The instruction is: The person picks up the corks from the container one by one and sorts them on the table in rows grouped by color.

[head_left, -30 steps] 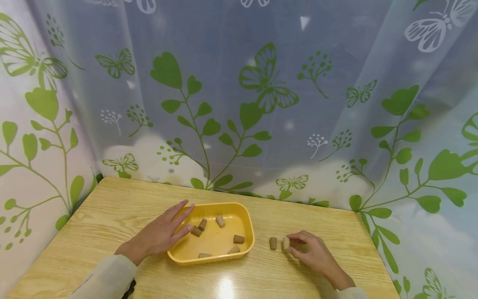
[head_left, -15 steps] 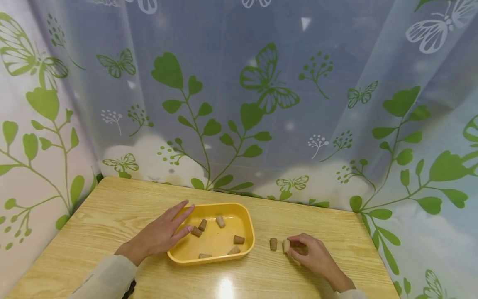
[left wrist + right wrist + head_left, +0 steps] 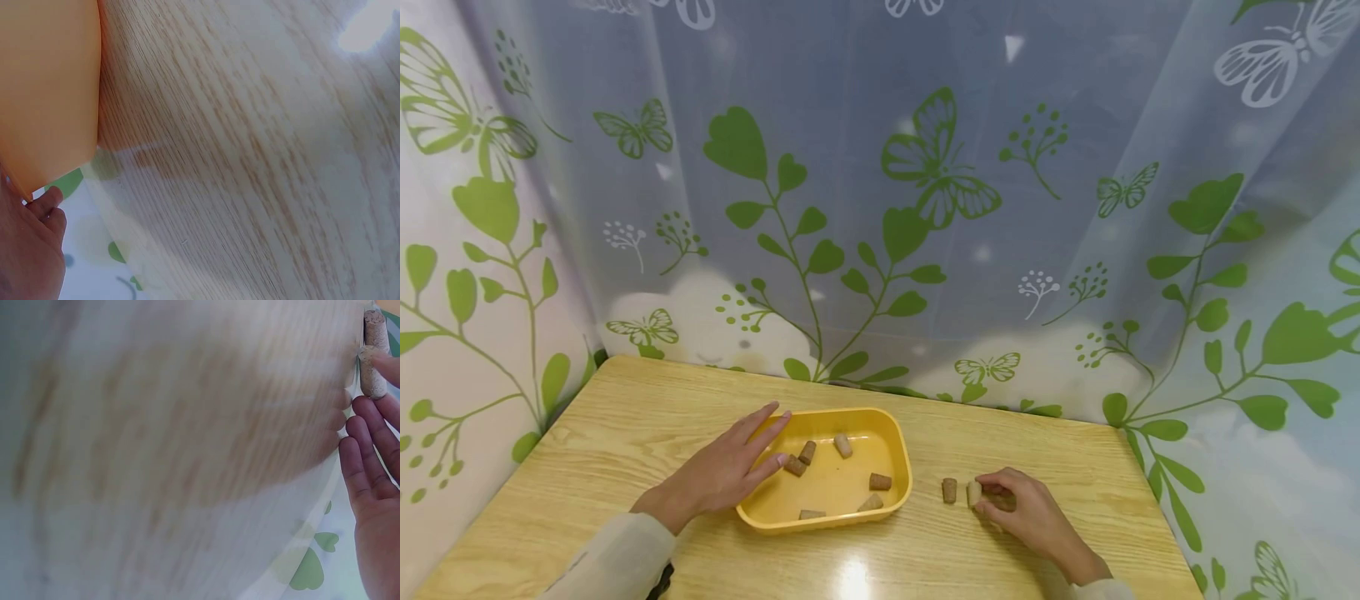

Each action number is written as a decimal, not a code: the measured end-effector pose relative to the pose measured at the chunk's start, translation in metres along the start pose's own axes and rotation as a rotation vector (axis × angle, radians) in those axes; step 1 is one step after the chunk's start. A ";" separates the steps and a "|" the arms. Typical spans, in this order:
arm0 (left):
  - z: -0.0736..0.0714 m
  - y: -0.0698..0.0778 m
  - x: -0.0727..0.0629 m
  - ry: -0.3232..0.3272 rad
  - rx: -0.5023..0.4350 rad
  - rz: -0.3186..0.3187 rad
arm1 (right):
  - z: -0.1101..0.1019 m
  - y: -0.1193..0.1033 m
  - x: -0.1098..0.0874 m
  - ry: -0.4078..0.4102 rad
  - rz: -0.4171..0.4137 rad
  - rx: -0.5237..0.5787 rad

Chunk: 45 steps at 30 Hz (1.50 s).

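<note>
With thumb and fingers, my right hand [image 3: 1026, 507] pinches a pale cork stopper [image 3: 974, 493] that stands on the table right of the tray. A darker cork stopper [image 3: 950, 490] is upright just left of it, with a narrow gap between them in the head view. Both corks also appear in the right wrist view, the pale cork [image 3: 372, 378] nearer, against the thumb. My left hand [image 3: 718, 471] rests across the left rim of a yellow plastic tray [image 3: 904, 450], fingers fairly straight. The tray's outer wall [image 3: 50, 81] fills the upper left of the left wrist view.
Several corks lie scattered in the tray, among them a pale cork [image 3: 843, 446] and a brown cork [image 3: 880, 482]. The wood-grain table [image 3: 662, 400] ends at a patterned curtain [image 3: 850, 208] behind it and at the sides.
Almost nothing differs. The right hand keeps its pinch on the pale cork, which shifts very slightly beside the darker one; the left hand stays on the tray rim.
</note>
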<state>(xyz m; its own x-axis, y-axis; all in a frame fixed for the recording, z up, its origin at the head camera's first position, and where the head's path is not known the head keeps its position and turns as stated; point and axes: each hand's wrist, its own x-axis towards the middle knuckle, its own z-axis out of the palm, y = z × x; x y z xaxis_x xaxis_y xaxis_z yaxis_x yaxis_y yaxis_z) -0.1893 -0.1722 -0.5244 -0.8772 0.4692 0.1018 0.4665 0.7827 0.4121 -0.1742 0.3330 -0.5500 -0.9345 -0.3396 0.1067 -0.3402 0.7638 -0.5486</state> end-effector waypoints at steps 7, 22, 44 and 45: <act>0.000 0.000 0.000 -0.003 -0.004 -0.008 | 0.000 0.000 -0.001 -0.005 0.007 -0.003; 0.001 0.000 -0.001 -0.013 -0.018 -0.014 | 0.002 0.000 -0.001 0.007 -0.004 -0.005; 0.000 0.000 -0.001 0.007 -0.014 0.003 | 0.002 -0.001 -0.001 0.008 -0.018 -0.015; 0.000 0.000 -0.001 0.007 -0.011 0.004 | 0.002 -0.002 -0.001 0.010 -0.018 -0.014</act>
<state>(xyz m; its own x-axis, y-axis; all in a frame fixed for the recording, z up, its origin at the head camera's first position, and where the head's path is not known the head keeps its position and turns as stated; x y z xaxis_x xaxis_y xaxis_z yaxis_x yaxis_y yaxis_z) -0.1884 -0.1725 -0.5243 -0.8763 0.4692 0.1094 0.4683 0.7765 0.4215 -0.1724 0.3312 -0.5510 -0.9290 -0.3482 0.1250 -0.3587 0.7651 -0.5347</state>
